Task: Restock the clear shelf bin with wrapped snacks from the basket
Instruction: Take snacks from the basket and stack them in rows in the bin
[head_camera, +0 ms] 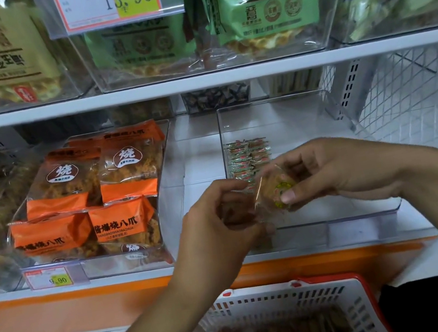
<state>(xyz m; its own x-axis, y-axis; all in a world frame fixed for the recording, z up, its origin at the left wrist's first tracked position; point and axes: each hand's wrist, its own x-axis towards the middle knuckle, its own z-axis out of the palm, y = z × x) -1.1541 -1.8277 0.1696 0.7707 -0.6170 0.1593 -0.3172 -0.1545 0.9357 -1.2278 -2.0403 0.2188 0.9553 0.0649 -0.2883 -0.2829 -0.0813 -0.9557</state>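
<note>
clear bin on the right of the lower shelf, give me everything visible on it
The clear bin looks like transparent hard plastic, rectangular, open-topped, sitting level on the white shelf. It is mostly bare inside: only a neat stack of small green-and-red wrapped snacks fills its back left corner. Its front lip carries an empty-looking label strip. Both hands work in front of it, holding a wrapped snack; contact with the bin cannot be told.

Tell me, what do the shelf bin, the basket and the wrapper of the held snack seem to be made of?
Shelf bin: clear, glossy rigid plastic, probably acrylic; the shelf shows through its walls.
Basket: white moulded plastic with slotted walls and a red rim.
Snack wrapper: thin clear film, seemingly plastic; it shines and the brown snack shows through.
</note>
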